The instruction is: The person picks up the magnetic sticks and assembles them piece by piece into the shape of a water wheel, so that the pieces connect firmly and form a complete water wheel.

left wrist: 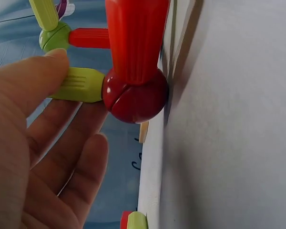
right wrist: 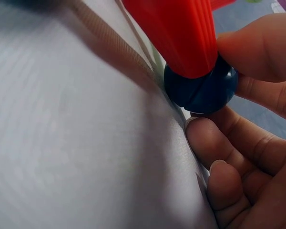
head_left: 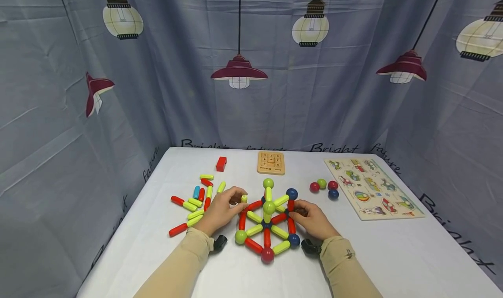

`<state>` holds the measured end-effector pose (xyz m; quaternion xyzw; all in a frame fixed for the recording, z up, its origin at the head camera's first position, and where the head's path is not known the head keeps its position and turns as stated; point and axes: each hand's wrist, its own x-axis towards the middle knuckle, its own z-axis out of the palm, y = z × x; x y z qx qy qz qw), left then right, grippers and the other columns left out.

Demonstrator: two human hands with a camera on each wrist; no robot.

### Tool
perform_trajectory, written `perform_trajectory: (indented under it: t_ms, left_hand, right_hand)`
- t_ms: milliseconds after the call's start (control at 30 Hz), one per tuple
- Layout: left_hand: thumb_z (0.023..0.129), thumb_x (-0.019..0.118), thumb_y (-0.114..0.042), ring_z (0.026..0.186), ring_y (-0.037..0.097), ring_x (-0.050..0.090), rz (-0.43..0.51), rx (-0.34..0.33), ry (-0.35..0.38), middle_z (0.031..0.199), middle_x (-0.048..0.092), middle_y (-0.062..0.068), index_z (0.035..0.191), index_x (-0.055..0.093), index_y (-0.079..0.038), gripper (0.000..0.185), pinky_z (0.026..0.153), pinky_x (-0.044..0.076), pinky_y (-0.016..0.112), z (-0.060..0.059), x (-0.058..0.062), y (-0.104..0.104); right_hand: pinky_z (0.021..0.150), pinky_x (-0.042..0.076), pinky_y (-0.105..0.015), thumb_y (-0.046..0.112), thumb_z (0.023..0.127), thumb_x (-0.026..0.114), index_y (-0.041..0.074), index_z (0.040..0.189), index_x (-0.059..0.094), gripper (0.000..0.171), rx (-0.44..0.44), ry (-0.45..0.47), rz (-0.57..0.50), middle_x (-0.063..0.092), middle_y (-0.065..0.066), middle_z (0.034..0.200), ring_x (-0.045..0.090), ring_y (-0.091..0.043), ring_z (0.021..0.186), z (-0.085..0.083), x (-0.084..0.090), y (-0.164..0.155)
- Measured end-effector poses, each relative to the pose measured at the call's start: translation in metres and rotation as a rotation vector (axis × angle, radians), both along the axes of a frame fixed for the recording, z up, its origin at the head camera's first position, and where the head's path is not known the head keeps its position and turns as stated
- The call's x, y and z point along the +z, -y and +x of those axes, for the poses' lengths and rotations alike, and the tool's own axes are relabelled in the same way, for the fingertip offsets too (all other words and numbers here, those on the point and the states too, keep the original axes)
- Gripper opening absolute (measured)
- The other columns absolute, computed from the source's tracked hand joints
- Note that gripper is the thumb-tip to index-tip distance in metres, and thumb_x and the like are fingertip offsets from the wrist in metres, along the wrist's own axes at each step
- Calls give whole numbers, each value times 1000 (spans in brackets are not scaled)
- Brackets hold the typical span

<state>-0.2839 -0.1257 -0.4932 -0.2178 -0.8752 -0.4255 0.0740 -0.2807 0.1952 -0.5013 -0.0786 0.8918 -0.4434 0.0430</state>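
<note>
Pinching a green rod [head_left: 244, 198] at the left edge of the rod-and-ball frame [head_left: 267, 221], the left hand [head_left: 221, 210] keeps thumb and fingertips curled round it — the rod meets a red ball [left wrist: 135, 98] there. The right hand [head_left: 312, 219] grips a blue ball [right wrist: 202, 88] at the frame's right side, fingers wrapped under it. The frame sits mid-table [head_left: 393, 250] — loose rods [head_left: 194, 202] lie left, spare balls [head_left: 324, 186] right.
</note>
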Motion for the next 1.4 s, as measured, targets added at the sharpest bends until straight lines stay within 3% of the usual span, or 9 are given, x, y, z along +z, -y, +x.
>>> perform_trajectory:
  t_ms: [200,367,633,900,1033,1100,1200,1300,1400]
  left_hand:
    - [97,74,-25,107,12,65,-66,-36,26,120,69,-7,136,61,-18,41,94,57,35,-1,-2,-4]
    - [97,74,-26,104,11,66,-61,-30,12,118,69,-7,134,61,-19,40,92,57,32,0,-2,-7]
    - [95,77,-24,97,7,67,-49,-20,9,111,69,-8,126,65,-18,34,87,57,24,0,0,-7]
    - [94,77,-32,98,8,67,-2,-24,62,107,69,-11,117,66,-23,27,89,58,29,-1,2,-2]
    - [104,61,-38,119,18,63,19,97,6,125,68,-6,129,67,-21,31,104,52,44,-4,1,6]
    - [106,54,-34,135,26,53,-70,223,-52,142,61,2,139,63,-17,38,110,44,53,-8,-1,10]
    - [104,55,-27,150,35,36,-343,365,-63,158,46,14,149,53,-9,49,115,32,61,-12,-7,18]
    - [100,62,-27,151,37,35,-568,379,-42,156,48,16,148,54,-7,53,113,29,63,-14,-14,22]
    - [95,72,-25,134,33,53,-593,398,-102,135,67,10,134,67,-10,43,106,35,58,-15,-15,23]
  right_hand:
    - [83,50,-34,30,93,75,17,129,65,39,-24,51,56,68,-2,112,58,-20,94,3,5,-2]
    - [69,45,-32,41,84,83,10,124,53,59,3,134,97,55,-8,99,53,-22,84,11,16,-14]
    - [62,42,-28,30,75,93,6,97,54,50,293,165,31,54,-4,82,53,-21,77,11,15,-25]
    - [69,43,-29,26,83,84,7,93,58,34,290,101,55,58,-4,84,55,-22,82,7,14,-24]
    - [69,44,-29,25,84,83,9,93,60,30,269,112,55,58,-4,84,55,-22,82,6,12,-22]
    - [69,44,-29,26,84,82,9,93,60,29,262,117,56,58,-4,84,55,-22,82,6,11,-20]
    - [69,43,-30,26,84,82,9,93,60,29,253,120,58,58,-4,84,55,-22,82,6,10,-19]
    - [69,43,-30,25,85,82,9,93,60,29,243,122,59,57,-4,84,54,-22,82,6,10,-19]
    - [70,43,-30,26,85,82,9,93,59,30,242,123,60,58,-4,85,54,-22,83,6,10,-18]
